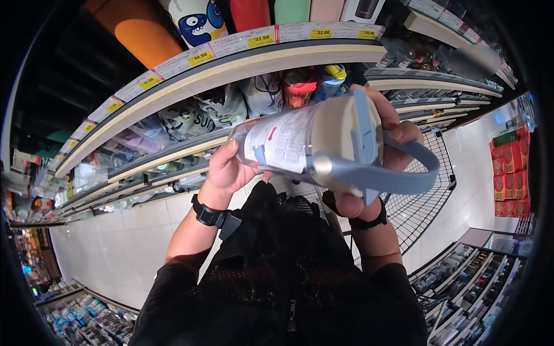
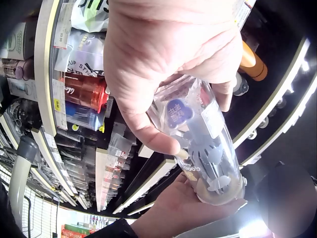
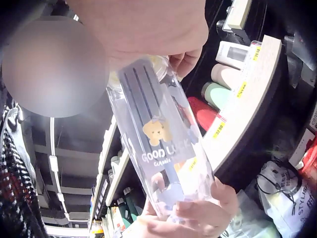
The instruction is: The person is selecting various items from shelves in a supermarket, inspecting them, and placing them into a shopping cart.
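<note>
- Perhaps the likeliest trouble is a slip: the clear bottle (image 1: 288, 141) looks smooth, and if both hands eased at once it could drop to the hard floor (image 1: 130, 242) or into the wire cart (image 1: 424, 184).
- The carrying strap (image 1: 412, 173) loops out beyond the lid (image 1: 340, 130), so it might catch on a finger or on something nearby if the bottle were swung round.
- Moving it carelessly towards the shelf (image 1: 248, 68) could knock the base against the edge or nudge the red-lidded cup (image 1: 299, 86).
- Pressure on the lid's spout cover might pop it open; whether it is latched, I cannot tell.
- As for position, the bottle lies sideways between the hands, its base towards the left and its lid towards the right.
- The left hand (image 1: 228, 170) grips the base end, thumb and fingers on opposite sides.
- The right hand (image 3: 143, 29) holds the lid end, fingers curled round it, with the strap beside them.
</note>
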A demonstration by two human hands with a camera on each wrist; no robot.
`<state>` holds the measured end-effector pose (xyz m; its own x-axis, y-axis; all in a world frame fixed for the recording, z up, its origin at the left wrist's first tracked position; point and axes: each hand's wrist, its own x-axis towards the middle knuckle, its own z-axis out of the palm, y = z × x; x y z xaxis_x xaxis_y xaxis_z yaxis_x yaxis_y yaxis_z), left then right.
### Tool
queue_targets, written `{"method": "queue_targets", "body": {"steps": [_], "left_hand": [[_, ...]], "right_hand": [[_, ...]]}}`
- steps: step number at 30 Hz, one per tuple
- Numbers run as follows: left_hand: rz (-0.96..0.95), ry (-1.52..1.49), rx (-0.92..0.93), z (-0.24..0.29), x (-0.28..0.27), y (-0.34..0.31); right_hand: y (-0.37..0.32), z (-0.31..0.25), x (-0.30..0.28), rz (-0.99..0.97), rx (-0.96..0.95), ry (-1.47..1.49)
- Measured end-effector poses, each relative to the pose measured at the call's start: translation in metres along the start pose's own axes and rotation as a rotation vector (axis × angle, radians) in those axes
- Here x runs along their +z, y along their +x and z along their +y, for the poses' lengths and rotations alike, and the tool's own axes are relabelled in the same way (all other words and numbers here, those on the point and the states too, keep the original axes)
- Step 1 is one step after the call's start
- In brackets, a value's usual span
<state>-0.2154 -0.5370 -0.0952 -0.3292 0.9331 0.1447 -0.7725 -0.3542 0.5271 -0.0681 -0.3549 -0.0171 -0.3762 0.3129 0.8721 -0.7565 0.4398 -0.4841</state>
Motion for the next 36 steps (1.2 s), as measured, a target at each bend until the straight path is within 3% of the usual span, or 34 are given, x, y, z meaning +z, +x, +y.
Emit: {"method": "queue_targets", "body": {"steps": [1,5,8,9,12,14,16,19,21,24,26,28,34,36], "left_hand": [[-0.083,-0.052,-0.037,0.001,-0.002,0.001],[-0.024,-0.010,-0.054,0.002,0.005,0.000],[0.008,0.003,-0.167,0.004,0.003,-0.002],[-0.009,0.016,-0.172,0.003,0.009,0.001],[-0.010,0.017,-0.183,0.005,0.022,0.003],[-0.038,0.065,-0.198,0.006,0.019,0.004],[-0.066,0.114,-0.212,0.007,0.018,0.003],[-0.074,0.222,-0.191,0.007,0.025,-0.001],[-0.061,0.360,-0.047,0.005,0.033,-0.003],[-0.122,0.567,0.000,0.011,0.039,-0.001],[-0.041,0.652,0.066,0.008,0.044,0.000],[-0.063,1.103,0.291,0.007,0.037,0.003],[-0.057,1.462,0.584,-0.002,0.039,0.013],[-0.068,1.467,0.589,-0.001,0.038,0.013]], "right_hand": [[-0.001,0.003,0.002,0.034,-0.018,-0.009],[-0.008,0.001,0.010,0.247,0.121,-0.070],[0.000,-0.003,0.002,0.259,0.237,-0.216],[0.005,-0.002,-0.010,0.114,0.167,-0.378],[0.005,-0.004,-0.006,0.216,0.203,-0.306],[-0.003,0.003,-0.019,0.173,0.178,-0.342],[-0.007,0.006,-0.020,0.397,0.197,-0.070],[-0.002,-0.005,-0.017,0.397,0.237,-0.178],[0.001,-0.011,-0.018,0.442,0.300,-0.146],[-0.005,-0.010,-0.028,0.491,0.373,-0.047],[-0.008,-0.009,-0.032,0.493,0.385,0.019],[-0.004,-0.011,-0.031,0.481,0.370,0.115],[0.007,-0.014,-0.023,0.551,0.416,-0.084],[0.013,-0.019,-0.016,0.547,0.415,-0.016]]}}
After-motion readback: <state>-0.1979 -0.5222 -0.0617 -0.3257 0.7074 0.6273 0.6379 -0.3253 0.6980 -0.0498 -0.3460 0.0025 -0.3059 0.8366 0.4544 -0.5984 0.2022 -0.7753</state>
